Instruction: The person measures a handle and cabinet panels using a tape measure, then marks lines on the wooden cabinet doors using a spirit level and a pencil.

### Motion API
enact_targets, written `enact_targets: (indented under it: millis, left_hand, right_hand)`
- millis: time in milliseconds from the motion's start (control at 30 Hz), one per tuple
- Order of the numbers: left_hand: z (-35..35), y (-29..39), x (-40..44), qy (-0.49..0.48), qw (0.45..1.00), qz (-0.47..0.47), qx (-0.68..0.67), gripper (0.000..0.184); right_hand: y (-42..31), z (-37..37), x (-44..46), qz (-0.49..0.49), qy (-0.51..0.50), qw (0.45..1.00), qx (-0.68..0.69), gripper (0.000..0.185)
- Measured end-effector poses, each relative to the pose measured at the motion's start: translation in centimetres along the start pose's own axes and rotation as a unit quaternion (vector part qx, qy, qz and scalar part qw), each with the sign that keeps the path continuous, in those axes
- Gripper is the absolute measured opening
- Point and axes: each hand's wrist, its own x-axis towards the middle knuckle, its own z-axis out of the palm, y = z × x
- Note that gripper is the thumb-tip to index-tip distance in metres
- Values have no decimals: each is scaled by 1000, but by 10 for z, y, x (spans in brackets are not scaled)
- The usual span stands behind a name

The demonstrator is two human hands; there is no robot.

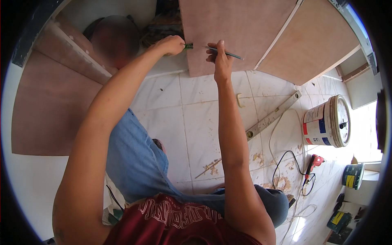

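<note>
My left hand (173, 45) reaches to the left edge of an upright reddish-brown wooden panel (241, 28). It is closed on a small green object (188, 46) that overlaps the panel's edge; most of the object is hidden in the fingers, so its kind is unclear. A slim bluish-grey pencil (233, 54) rests in my right hand (221, 59), pinched by the fingers just in front of the same panel. The pencil points down and to the right.
Another person (114, 41) is beyond my left arm. On the tiled floor (163, 122) lie a spirit level (273, 116), a white bucket (324, 121), a red corded power tool (314, 163), cables and debris. A second wooden panel (312, 45) stands at right. Dark green tubs (353, 175) are farther right.
</note>
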Motion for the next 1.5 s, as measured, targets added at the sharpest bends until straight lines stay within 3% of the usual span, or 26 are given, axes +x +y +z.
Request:
enact_targets:
  millis: [100, 200, 300, 400, 500, 600, 733, 833, 1133, 1233, 1500]
  left_hand:
    - [1, 1, 6, -4, 1000, -13, -13, 28]
    - [-1, 3, 6, 0, 999, -30, -33, 28]
    - [2, -2, 15, 17, 999, -24, -24, 28]
    - [1, 3, 13, 30, 999, -31, -12, 28]
    - [3, 3, 13, 57, 998, -32, -14, 28]
    - [5, 0, 14, 64, 997, -39, -15, 28]
    - [-1, -4, 2, 56, 998, -6, -20, 32]
    - [-9, -13, 3, -4, 998, -40, -43, 36]
    - [-4, -23, 6, 46, 998, 50, -7, 36]
    - [-12, -7, 0, 17, 999, 7, -30, 34]
    - [-8, 0, 1, 47, 998, -26, -9, 32]
  right_hand:
    - [12, -8, 8, -52, -39, 996, -63, 63]
    - [33, -4, 15, -153, -18, 962, -224, 43]
    - [35, 10, 14, -38, -46, 982, -180, 31]
    - [31, 21, 22, 39, -73, 965, -247, 34]
    - [37, 33, 30, 140, -64, 981, -119, 35]
    - [43, 42, 33, 163, -66, 981, -82, 34]
    - [50, 51, 34, 160, -9, 985, -63, 24]
    - [57, 53, 34, 142, 4, 990, -23, 25]
    - [56, 50, 38, 139, -8, 990, -3, 24]
    - [55, 50, 39, 148, -12, 989, -11, 23]
    - [50, 40, 34, 144, -13, 990, -5, 30]
